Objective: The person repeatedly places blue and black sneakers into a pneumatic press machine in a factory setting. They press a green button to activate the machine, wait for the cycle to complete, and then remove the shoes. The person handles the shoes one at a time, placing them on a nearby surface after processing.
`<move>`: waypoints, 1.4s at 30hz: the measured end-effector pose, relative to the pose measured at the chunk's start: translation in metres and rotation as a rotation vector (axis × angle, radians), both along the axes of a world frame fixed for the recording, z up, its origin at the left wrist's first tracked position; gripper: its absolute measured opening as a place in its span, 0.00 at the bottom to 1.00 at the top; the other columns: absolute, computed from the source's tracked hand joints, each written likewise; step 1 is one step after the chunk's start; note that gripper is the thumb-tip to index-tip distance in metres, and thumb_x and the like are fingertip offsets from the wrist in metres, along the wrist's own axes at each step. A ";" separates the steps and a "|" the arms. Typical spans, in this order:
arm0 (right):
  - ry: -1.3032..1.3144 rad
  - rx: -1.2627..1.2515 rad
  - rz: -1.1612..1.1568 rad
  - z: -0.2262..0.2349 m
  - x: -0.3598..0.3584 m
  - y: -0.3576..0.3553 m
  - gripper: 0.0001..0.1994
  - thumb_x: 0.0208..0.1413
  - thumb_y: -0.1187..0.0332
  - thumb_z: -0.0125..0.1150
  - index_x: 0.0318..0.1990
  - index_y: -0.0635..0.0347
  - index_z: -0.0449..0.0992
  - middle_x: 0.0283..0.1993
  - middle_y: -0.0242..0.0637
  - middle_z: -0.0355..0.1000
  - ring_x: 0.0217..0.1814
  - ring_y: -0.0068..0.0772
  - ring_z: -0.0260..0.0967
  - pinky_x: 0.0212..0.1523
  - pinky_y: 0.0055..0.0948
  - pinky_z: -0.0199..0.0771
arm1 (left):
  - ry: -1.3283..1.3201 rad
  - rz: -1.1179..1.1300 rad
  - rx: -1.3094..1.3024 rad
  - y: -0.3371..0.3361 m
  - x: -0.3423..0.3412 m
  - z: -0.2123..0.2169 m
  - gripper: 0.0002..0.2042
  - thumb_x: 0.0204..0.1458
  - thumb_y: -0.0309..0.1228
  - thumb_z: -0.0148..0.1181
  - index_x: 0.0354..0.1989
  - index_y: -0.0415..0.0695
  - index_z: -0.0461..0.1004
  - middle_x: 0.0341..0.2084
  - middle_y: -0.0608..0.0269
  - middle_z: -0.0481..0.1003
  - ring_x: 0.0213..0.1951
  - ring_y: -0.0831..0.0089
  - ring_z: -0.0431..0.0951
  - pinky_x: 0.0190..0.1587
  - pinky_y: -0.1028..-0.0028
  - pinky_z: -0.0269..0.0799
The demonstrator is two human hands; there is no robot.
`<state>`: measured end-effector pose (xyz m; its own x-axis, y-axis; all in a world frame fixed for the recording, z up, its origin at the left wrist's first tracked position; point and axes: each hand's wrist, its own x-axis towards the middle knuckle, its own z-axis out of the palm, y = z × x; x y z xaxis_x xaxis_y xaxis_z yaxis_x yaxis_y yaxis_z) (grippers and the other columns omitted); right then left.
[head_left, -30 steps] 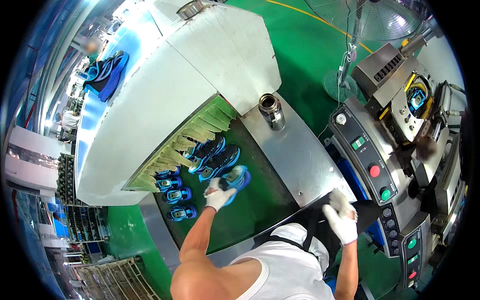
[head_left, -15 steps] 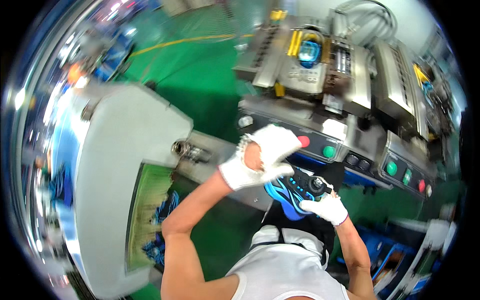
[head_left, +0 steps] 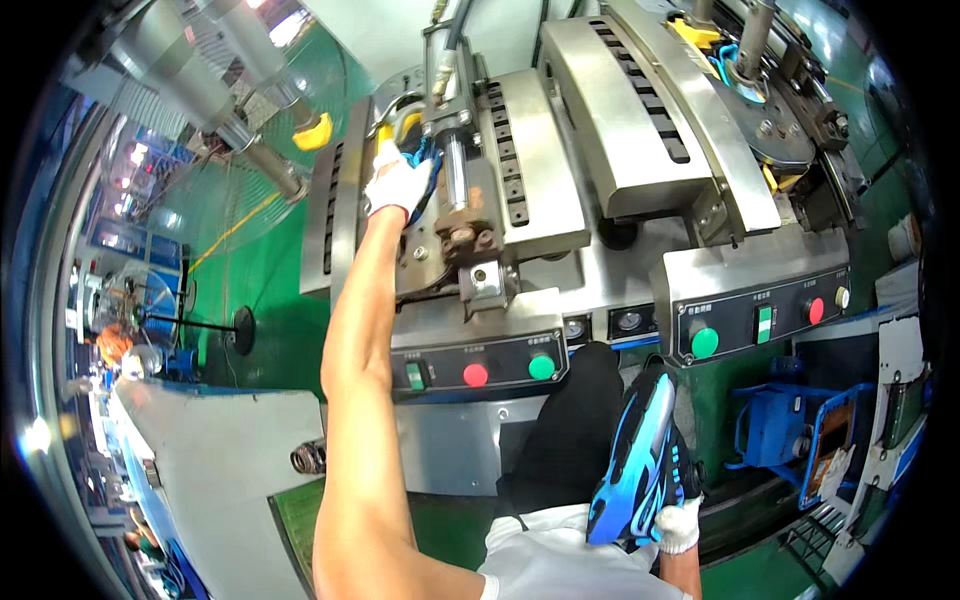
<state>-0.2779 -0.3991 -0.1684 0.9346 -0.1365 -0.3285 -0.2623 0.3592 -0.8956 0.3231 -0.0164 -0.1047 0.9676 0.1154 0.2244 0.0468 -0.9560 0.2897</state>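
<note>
My right hand (head_left: 678,526), in a white knit glove, grips a blue and black sports shoe (head_left: 637,455) by its lower end, over my lap. The shoe's blue, glossy sole side faces up and it tilts to the right. My left arm is stretched far forward. At its end my gloved left hand (head_left: 398,188) closes on the side of another blue and black shoe (head_left: 430,172), seated in the left press machine (head_left: 470,205). Part of that shoe and the left fingertips are hidden by the glove and machine parts.
Control panels with a red button (head_left: 475,375) and a green button (head_left: 541,367) line the machine front. A second press (head_left: 650,120) stands at right, holding a blue item. A grey cabinet (head_left: 220,470) is at near left, a blue cart (head_left: 800,430) at right.
My view has swung left to right across the machines. My left hand went from beside the shoe in my lap to the left press. My right hand lowered its shoe and turned it sole up.
</note>
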 end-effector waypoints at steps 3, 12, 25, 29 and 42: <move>0.062 0.051 -0.064 -0.008 -0.003 -0.001 0.42 0.48 0.66 0.74 0.73 0.60 0.64 0.63 0.36 0.67 0.61 0.34 0.68 0.60 0.37 0.73 | 0.129 0.101 0.050 -0.021 0.019 0.017 0.45 0.50 0.57 0.70 0.68 0.37 0.62 0.61 0.36 0.74 0.62 0.43 0.77 0.64 0.51 0.71; -0.053 -0.064 0.060 -0.011 0.053 0.003 0.25 0.61 0.76 0.56 0.67 0.55 0.67 0.36 0.26 0.68 0.32 0.20 0.71 0.34 0.24 0.78 | -0.217 -0.063 -0.166 0.048 -0.093 0.151 0.41 0.50 0.53 0.71 0.65 0.34 0.68 0.57 0.38 0.78 0.60 0.46 0.78 0.63 0.56 0.73; -0.163 -0.042 0.370 0.193 0.419 0.213 0.09 0.59 0.70 0.70 0.45 0.59 0.82 0.38 0.32 0.80 0.33 0.24 0.78 0.35 0.28 0.82 | -0.078 0.222 -0.337 0.158 -0.516 0.007 0.26 0.41 0.31 0.77 0.51 0.39 0.75 0.42 0.50 0.78 0.43 0.52 0.81 0.48 0.59 0.78; 0.039 -0.241 0.463 0.179 0.546 0.248 0.09 0.56 0.66 0.73 0.39 0.58 0.80 0.36 0.33 0.79 0.32 0.31 0.78 0.34 0.36 0.84 | 0.104 0.390 -0.338 0.170 -0.560 -0.053 0.25 0.41 0.33 0.77 0.49 0.43 0.76 0.39 0.53 0.78 0.42 0.50 0.81 0.47 0.55 0.77; -0.106 -0.997 0.495 0.020 0.684 0.337 0.13 0.58 0.62 0.68 0.41 0.64 0.87 0.36 0.36 0.83 0.33 0.29 0.79 0.34 0.32 0.76 | 0.117 0.435 -0.318 0.168 -0.596 -0.139 0.29 0.51 0.37 0.74 0.60 0.45 0.71 0.60 0.50 0.73 0.59 0.51 0.77 0.59 0.57 0.77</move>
